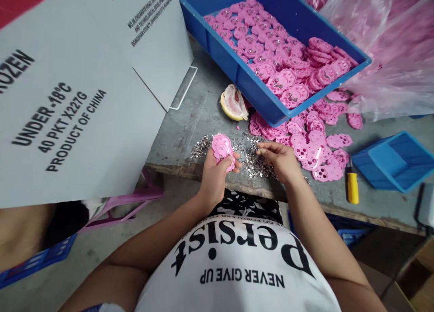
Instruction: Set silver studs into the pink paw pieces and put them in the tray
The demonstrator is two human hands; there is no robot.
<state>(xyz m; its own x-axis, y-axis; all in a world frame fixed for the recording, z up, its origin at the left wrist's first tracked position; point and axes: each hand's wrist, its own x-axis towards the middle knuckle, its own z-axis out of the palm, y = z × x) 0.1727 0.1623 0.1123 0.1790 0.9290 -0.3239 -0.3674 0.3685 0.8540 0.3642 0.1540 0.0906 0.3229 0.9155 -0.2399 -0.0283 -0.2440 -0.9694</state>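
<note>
My left hand (217, 174) holds one flat pink plastic part (222, 148) upright over the front edge of the grey table (190, 122). My right hand (280, 160) reaches into a scatter of small shiny metal pieces (252, 160) on the table, fingertips pinched together at the pile; I cannot tell whether a piece is between them. A loose heap of the same pink parts (312, 140) lies just right of my right hand. A blue bin (237, 72) behind holds several more pink parts.
A large white cardboard box (77, 86) stands at the left, overhanging the table. A piece of pomelo (233, 104) lies beside the bin. A yellow-handled screwdriver (352, 185) and a small blue tray (396, 160) sit at the right. Clear plastic bags (389, 45) fill the back right.
</note>
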